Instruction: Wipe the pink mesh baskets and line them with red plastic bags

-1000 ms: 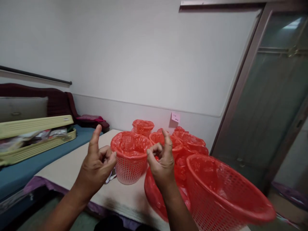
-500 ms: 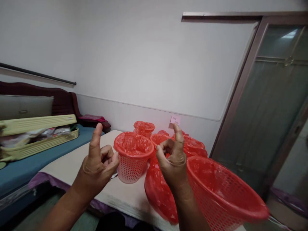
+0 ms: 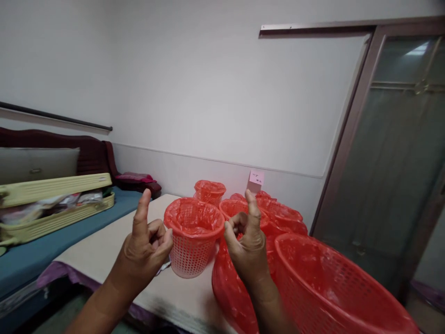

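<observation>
My left hand is raised with its index finger pointing up, thumb out and the other fingers curled; it holds nothing. In the same pose, my right hand is also bare of any object. Between and beyond them stands a red plastic basket with perforated sides, lined with a red plastic bag. Behind my right hand and wrist, a bulging red plastic bag is partly hidden. A larger red basket, also lined, is close by at the lower right. Neither hand visibly grips a basket.
More lined red baskets stand toward the wall on the pale-covered table. A pink note is at the wall. On the blue bed to the left lies a half-open yellow case. A glass sliding door is at right.
The view has shifted slightly, so the baskets and bed sit lower and the large basket looks nearer. My hands keep the same pose; the right one appears slightly farther left.
</observation>
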Available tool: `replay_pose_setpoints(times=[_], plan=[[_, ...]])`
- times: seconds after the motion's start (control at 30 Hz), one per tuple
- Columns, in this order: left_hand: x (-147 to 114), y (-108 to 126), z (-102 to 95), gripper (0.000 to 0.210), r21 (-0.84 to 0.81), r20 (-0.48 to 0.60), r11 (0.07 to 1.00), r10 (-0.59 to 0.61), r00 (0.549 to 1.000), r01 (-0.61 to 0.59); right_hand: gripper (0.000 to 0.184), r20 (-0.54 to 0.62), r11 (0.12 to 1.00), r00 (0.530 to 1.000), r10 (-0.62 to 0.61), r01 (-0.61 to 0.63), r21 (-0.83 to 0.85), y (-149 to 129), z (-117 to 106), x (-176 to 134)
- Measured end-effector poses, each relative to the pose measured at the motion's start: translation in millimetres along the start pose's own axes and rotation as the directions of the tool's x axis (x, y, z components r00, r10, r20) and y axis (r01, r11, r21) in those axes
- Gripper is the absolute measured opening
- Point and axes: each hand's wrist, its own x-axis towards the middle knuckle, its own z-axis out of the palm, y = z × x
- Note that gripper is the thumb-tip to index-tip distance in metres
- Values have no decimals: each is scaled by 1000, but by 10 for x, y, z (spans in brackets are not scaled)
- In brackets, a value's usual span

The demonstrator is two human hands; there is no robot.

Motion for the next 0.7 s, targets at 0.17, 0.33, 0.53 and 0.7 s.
replay_pose_setpoints(times=[0.17,0.33,0.53,0.7], plan=[[10,-109,30,88,-13,-6,999,-53,999,53,71,32,1000,999,24,-24,0,130,71,-52],[-70,-389,87,28,-63,74,972,-222,972,227,10,180,993,977,111,-115,15,359,231,-240],[-761,-994,462,48,-24,193,893,-436,879,449,27,360,965,897,257,-258,-46,688,542,-757],[-1733,-1265,894,64,29,378,819,-540,752,573,20,358,977,910,210,-204,-56,818,686,-975]])
